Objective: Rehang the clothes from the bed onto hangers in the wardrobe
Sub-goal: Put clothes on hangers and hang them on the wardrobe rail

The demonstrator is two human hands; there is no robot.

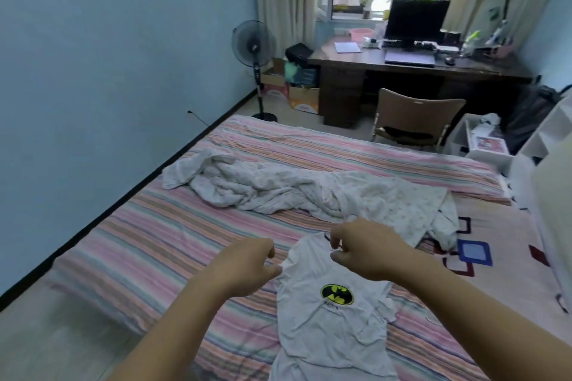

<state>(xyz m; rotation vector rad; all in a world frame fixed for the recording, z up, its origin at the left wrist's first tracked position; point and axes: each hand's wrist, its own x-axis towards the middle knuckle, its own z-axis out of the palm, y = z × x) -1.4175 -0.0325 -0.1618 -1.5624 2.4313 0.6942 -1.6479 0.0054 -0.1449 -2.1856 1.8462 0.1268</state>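
A white T-shirt (pixel 328 328) with a yellow and black bat logo lies front up on the striped bed (pixel 173 226), its hem hanging toward me. My left hand (pixel 247 269) pinches the shirt's left shoulder edge. My right hand (pixel 365 247) pinches the fabric at the collar. A crumpled white sheet or garment (pixel 278 185) lies across the bed just beyond the shirt. No hanger and no wardrobe interior are in view.
A blue wall (pixel 108 71) runs along the bed's left side. Beyond the bed stand a floor fan (pixel 255 49), a dark desk (pixel 402 68) with a monitor, and a chair (pixel 414 117). White furniture (pixel 538 164) stands at the right edge.
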